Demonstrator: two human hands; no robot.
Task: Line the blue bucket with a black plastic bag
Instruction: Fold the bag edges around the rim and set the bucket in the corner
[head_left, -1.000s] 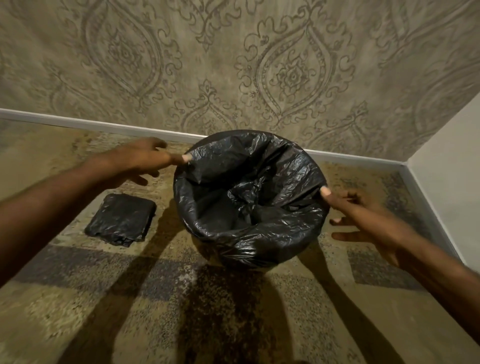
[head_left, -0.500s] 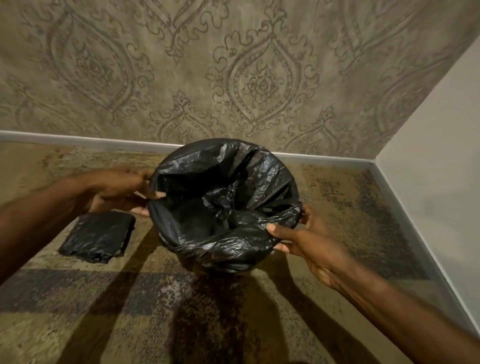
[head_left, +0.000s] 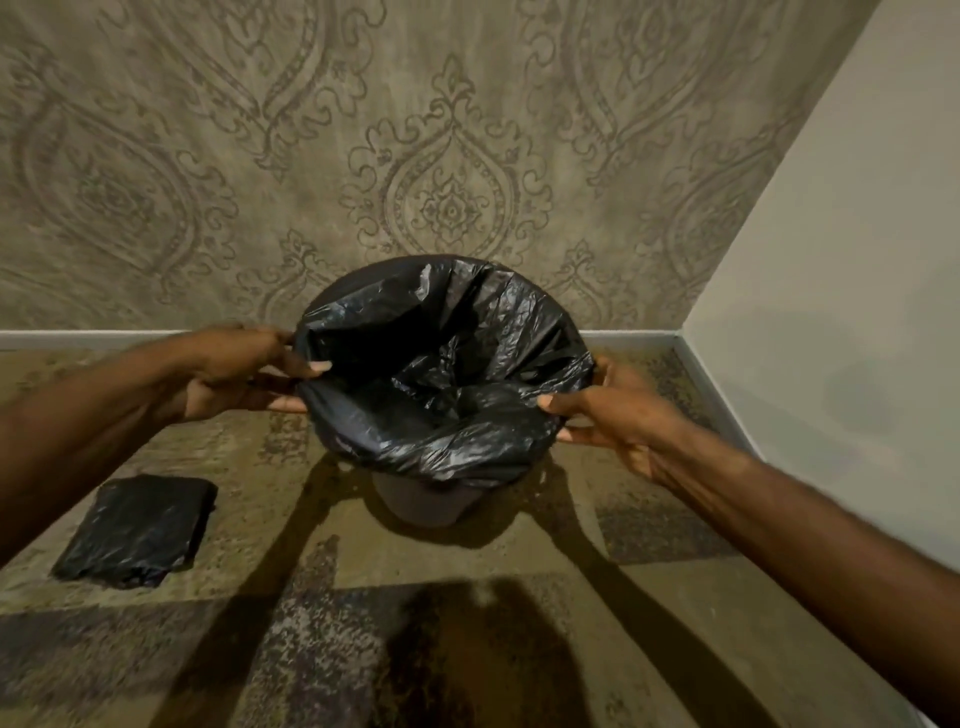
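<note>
The bucket (head_left: 423, 501) stands on the floor near the room corner; only its dark lower wall shows below the bag. A black plastic bag (head_left: 447, 364) sits inside it, its mouth folded out over the rim all round. My left hand (head_left: 236, 371) grips the bag's folded edge on the rim's left side, thumb inside. On the right side of the rim, my right hand (head_left: 618, 410) pinches the bag's edge. The bucket's rim and inside are hidden by the bag.
A folded stack of black plastic bags (head_left: 137, 530) lies on the patterned carpet (head_left: 519, 623) to the left. A patterned wall (head_left: 452, 156) rises just behind the bucket, and a plain wall (head_left: 841, 312) closes the right side.
Both hands went from fingertips touching the rim to gripping the bag's edge on either side. The view has tilted up, so the bucket sits lower against the wall.
</note>
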